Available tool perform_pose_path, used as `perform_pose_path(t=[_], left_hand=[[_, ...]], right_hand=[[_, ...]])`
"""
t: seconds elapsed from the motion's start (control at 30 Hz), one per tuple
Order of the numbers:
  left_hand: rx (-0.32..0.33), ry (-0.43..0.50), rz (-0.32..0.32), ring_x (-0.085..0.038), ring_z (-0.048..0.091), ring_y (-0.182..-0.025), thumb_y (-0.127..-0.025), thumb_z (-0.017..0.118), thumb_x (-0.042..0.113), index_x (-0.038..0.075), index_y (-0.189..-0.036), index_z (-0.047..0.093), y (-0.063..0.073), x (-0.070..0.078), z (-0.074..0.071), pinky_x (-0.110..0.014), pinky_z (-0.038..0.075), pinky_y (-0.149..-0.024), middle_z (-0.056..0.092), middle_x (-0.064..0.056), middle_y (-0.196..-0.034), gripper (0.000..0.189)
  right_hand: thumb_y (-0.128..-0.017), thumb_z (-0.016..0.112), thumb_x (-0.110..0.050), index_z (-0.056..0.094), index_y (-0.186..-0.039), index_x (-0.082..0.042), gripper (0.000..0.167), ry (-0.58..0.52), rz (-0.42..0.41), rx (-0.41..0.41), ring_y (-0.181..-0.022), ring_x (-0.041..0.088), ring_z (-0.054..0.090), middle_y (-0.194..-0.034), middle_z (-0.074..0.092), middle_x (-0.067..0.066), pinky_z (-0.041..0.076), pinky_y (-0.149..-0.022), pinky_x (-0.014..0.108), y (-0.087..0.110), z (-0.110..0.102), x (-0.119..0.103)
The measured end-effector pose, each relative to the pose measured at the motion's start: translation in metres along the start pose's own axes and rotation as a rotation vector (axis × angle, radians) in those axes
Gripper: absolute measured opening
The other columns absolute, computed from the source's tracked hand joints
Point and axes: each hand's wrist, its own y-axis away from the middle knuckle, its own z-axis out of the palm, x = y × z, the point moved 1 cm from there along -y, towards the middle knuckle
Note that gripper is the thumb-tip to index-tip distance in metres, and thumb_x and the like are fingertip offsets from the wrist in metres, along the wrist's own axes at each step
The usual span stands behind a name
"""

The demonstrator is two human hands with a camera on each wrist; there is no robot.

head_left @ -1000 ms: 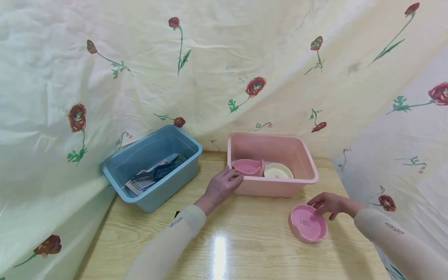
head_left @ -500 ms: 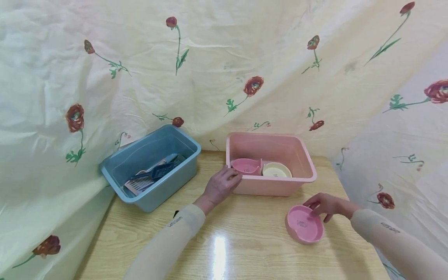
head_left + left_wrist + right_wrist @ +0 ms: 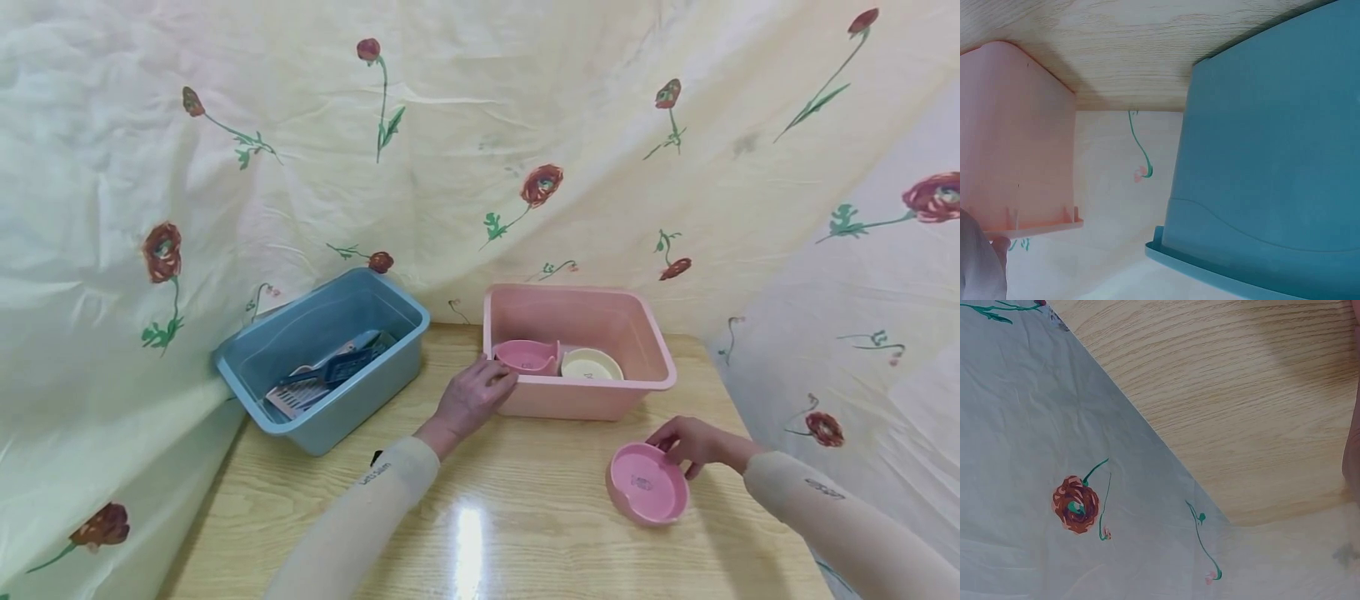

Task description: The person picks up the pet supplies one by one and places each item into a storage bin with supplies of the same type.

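My left hand (image 3: 474, 393) grips the near left rim of a pink plastic tub (image 3: 570, 403). In the left wrist view that hand (image 3: 982, 265) shows only at the lower left edge, by the tub's rim. Inside the tub sit a pink pet bowl (image 3: 525, 356) and a cream bowl (image 3: 592, 365), side by side. My right hand (image 3: 693, 442) pinches the far right rim of another pink bowl (image 3: 647, 485), tilted over the table, with a dark print on its inside. Only a sliver of the right hand (image 3: 1352, 453) shows in the right wrist view.
A blue tub (image 3: 360, 392) stands at the left, holding a dark blue slotted scoop (image 3: 348, 365) and other flat items. A small black object (image 3: 377, 457) lies partly behind the left sleeve. Flowered cloth (image 3: 450, 167) hangs behind and beside the wooden table (image 3: 540, 533).
The right hand and its pink bowl have shifted slightly left. My left hand stays at the pink tub's rim.
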Motion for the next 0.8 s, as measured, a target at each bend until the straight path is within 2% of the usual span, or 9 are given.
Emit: perform_pose_path(t=[0.3,0.43,0.57,0.8], left_hand=[[0.021,0.009,0.004,-0.018,0.075,-0.104,-0.093,0.086,0.016,0.018,-0.111,0.078,0.000,-0.002,0.000,-0.039,0.057,-0.105,0.074,-0.001,-0.109,0.020],[0.034,0.002,0.014,-0.018,0.075,-0.103,-0.091,0.087,0.017,0.017,-0.111,0.078,0.000,-0.002,0.001,-0.038,0.057,-0.104,0.073,-0.001,-0.108,0.022],[0.030,-0.004,0.020,-0.018,0.075,-0.103,-0.092,0.086,0.017,0.017,-0.112,0.077,0.000,-0.002,0.002,-0.038,0.057,-0.105,0.073,-0.001,-0.108,0.021],[0.023,-0.014,0.014,-0.017,0.074,-0.105,-0.092,0.087,0.017,0.017,-0.111,0.078,0.001,-0.001,0.001,-0.039,0.056,-0.105,0.073,0.000,-0.108,0.022]], right_hand=[[-0.092,0.063,0.015,0.067,-0.127,0.015,0.035,-0.021,-0.068,0.014,-0.087,0.028,0.071,-0.104,0.073,0.018,0.065,-0.063,0.055,-0.004,0.002,0.002],[-0.092,0.064,0.016,0.068,-0.126,0.015,0.034,-0.029,-0.080,0.016,-0.087,0.028,0.071,-0.102,0.073,0.017,0.065,-0.062,0.056,-0.003,0.003,0.000],[-0.092,0.065,0.015,0.068,-0.126,0.014,0.034,-0.031,-0.091,0.011,-0.085,0.026,0.071,-0.101,0.073,0.016,0.066,-0.061,0.053,-0.001,0.005,0.000],[-0.093,0.065,0.013,0.070,-0.125,0.012,0.033,0.033,-0.122,0.012,-0.087,0.024,0.071,-0.103,0.072,0.016,0.066,-0.059,0.046,0.011,0.002,-0.007]])
